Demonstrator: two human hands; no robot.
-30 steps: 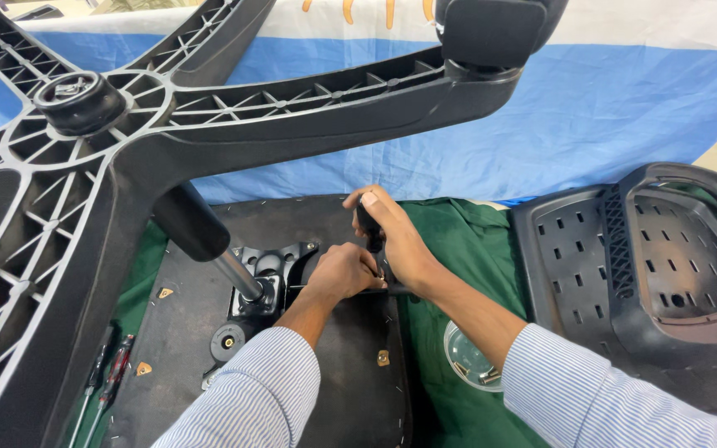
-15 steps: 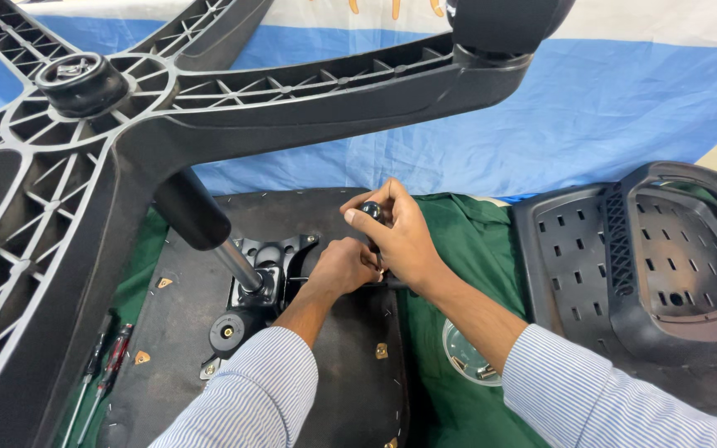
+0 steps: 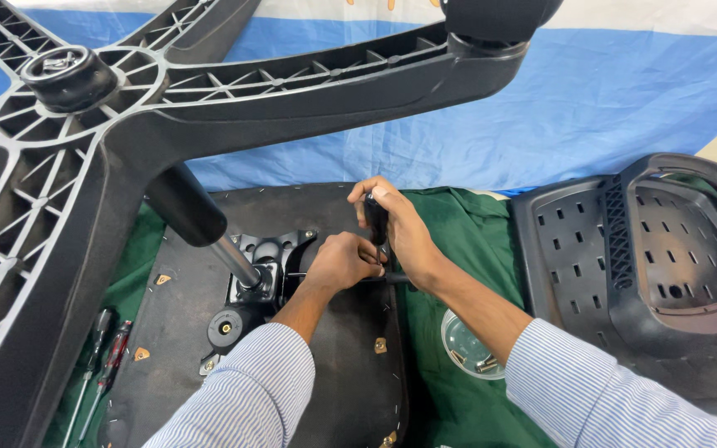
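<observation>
No package, label or sign legible here; nearest to one, a small clear round container (image 3: 470, 346) at about 5 o'clock from the hands, lying on green cloth (image 3: 466, 232), with small metal bits inside. Behind, a blue sheet (image 3: 591, 108) hung or spread across the far side, pale band along the top. Centre of view: upturned black seat underside (image 3: 201, 332), bearing a black metal tilt mechanism (image 3: 263, 265) with a shiny gas cylinder (image 3: 234, 259) rising toward 11 o'clock into the five-armed black plastic chair base (image 3: 85, 166), which fills the upper left. Left hand (image 3: 340, 261) curled into a near fist just right of the mechanism, fingers closed tight — whatever sits inside hidden by the knuckles. Right hand (image 3: 400, 228) at 1 o'clock from the left, touching it, fingers wrapped narrowly round a dark lever handle (image 3: 375, 220) standing roughly upright, thumb pressed along the top. Both sleeves striped pale blue. At 3 o'clock, well apart — a perforated black plastic backrest shell (image 3: 632, 257). At 8 o'clock, two screwdrivers (image 3: 101, 365) lying side by side beside the seat edge.
</observation>
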